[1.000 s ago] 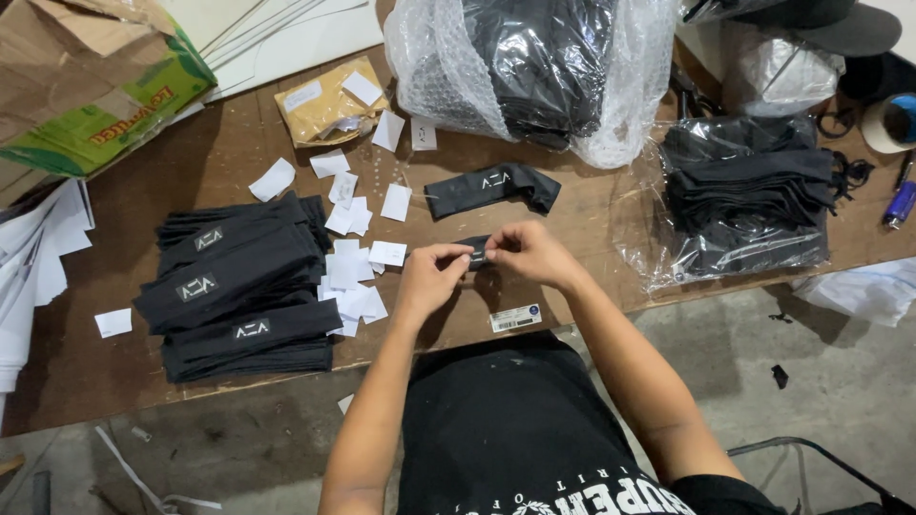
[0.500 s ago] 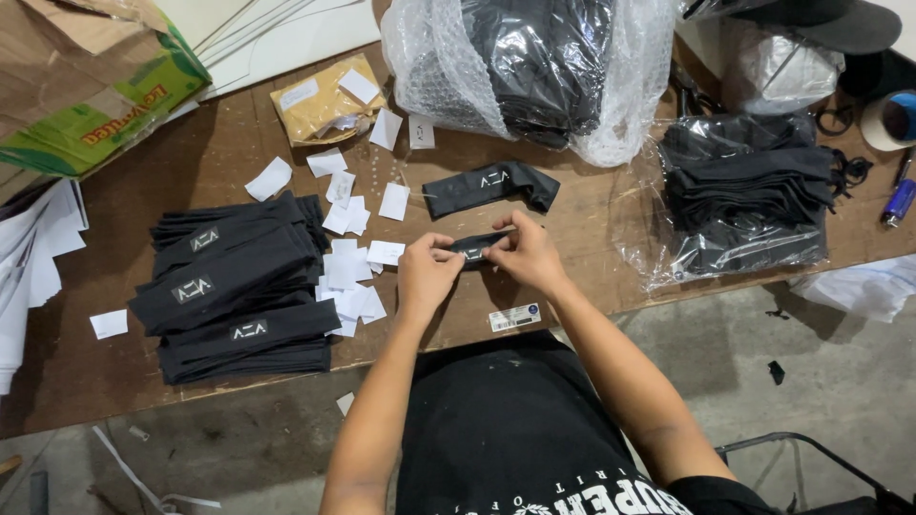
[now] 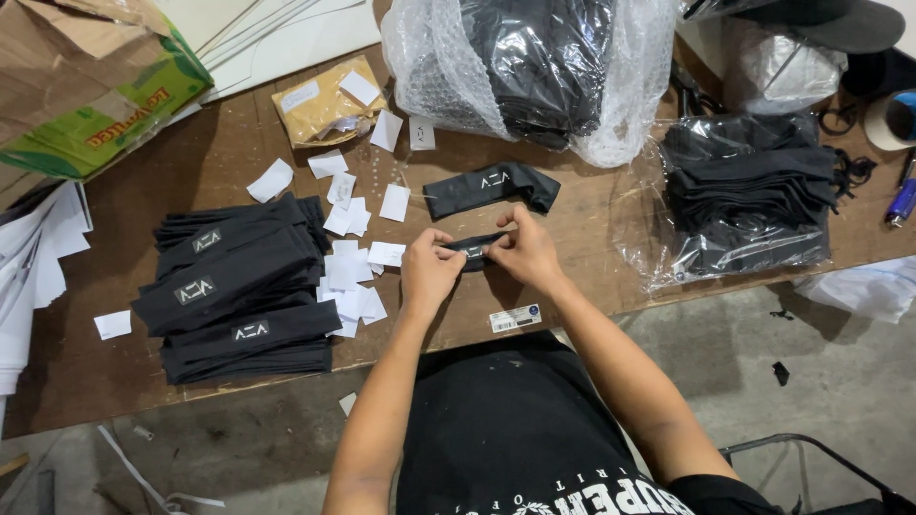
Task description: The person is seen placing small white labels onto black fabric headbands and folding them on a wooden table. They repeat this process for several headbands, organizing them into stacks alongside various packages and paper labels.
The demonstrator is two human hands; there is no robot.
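Both our hands, left hand (image 3: pixel 429 274) and right hand (image 3: pixel 523 252), are pinching opposite ends of a small black band (image 3: pixel 474 250), its long axis lying crosswise between them above the tabletop (image 3: pixel 592 277).

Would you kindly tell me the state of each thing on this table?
Left hand: pinching the small black band.
Right hand: pinching its other end.
Small black band: held flat between both hands.
Loose black band: lying alone, flat.
Stack of black bands: piled, unwrapped.
Clear bag: open, holding dark bands.
Paper slips: scattered.
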